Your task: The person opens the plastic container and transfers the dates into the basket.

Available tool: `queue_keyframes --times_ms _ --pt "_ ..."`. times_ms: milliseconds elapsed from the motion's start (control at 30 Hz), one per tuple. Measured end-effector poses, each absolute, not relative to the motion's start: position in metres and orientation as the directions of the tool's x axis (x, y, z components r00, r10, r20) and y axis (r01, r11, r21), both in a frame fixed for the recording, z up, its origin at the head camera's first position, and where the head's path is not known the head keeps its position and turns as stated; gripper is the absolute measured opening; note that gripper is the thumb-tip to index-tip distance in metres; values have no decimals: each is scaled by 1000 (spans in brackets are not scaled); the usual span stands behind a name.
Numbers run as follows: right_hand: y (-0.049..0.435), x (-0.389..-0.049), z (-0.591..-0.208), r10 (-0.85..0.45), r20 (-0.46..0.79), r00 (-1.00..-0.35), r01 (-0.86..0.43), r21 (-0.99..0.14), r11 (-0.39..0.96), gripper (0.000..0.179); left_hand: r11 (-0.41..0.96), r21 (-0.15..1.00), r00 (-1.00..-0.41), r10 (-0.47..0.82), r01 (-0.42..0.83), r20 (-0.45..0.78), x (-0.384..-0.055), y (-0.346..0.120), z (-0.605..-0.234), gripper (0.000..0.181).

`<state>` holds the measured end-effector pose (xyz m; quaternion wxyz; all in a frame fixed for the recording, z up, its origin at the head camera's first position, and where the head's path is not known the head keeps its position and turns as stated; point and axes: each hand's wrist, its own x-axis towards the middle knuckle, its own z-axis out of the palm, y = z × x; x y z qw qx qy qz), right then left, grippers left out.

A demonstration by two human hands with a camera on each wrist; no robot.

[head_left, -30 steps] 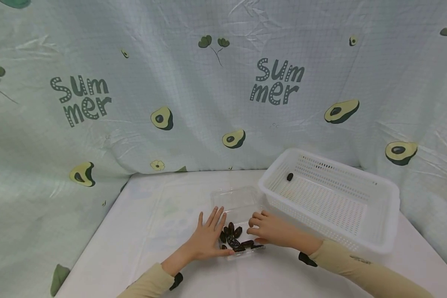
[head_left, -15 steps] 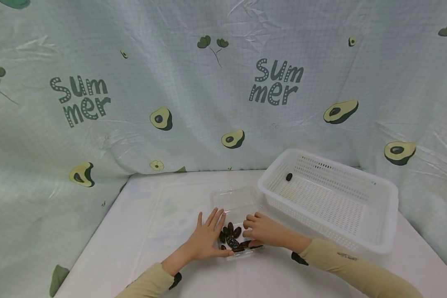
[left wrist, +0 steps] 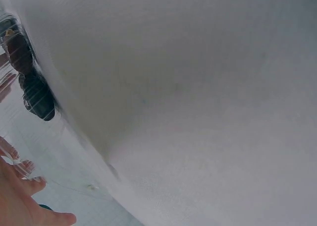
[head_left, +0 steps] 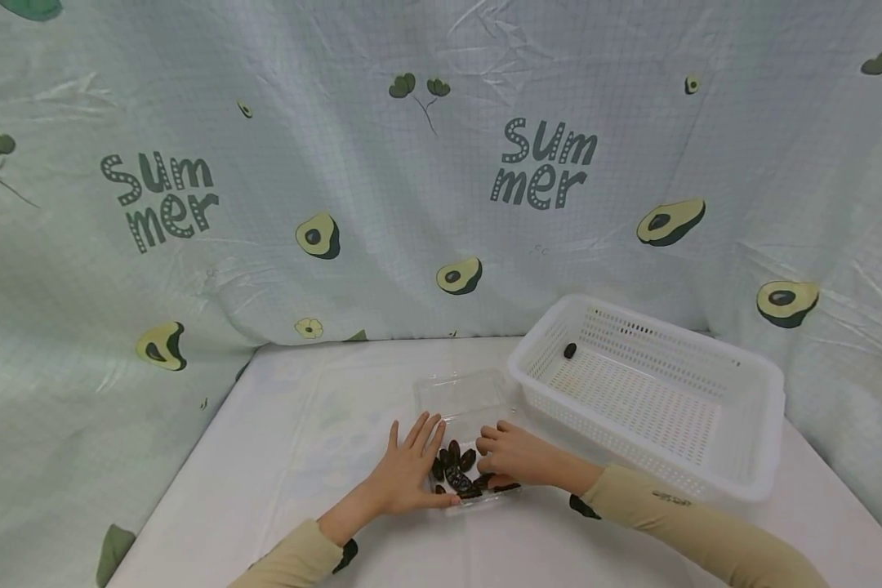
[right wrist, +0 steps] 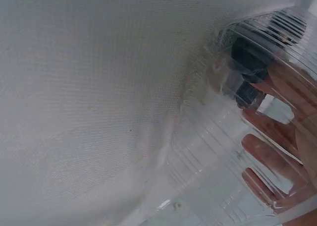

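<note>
1. The fingers of the right hand (head_left: 518, 457) were bent inside the right side of the plastic box (head_left: 473, 426), at the dates (head_left: 457, 478); whether they pinched one could not be told.
2. The fingers of the left hand (head_left: 410, 476) were straight and spread apart at the box's left side.
3. Dates lay in the box's near part; its lid (head_left: 459, 394) stood open behind it.
4. Right of and beyond the box stood a basket (head_left: 647, 400) containing one date (head_left: 570, 350).
5. Risk: a loose pinch could drop a date; lifting the left hand could let the light box slide.
6. The right wrist view showed fingertips through the box wall; the head view hid them.
</note>
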<state>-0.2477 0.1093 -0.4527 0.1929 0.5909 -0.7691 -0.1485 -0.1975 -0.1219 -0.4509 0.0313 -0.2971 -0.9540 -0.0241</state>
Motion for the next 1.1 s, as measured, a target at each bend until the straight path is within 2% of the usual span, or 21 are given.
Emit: queue_keyframes --times_ms 433,1100 --pt "107 -250 -456 -956 75 -285 -843 455 287 16 830 26 -829 555 557 61 -196 -121 -449 107" --pt "111 -249 -449 -960 107 -260 -862 423 281 18 829 40 -830 555 557 53 -195 -119 -445 105"
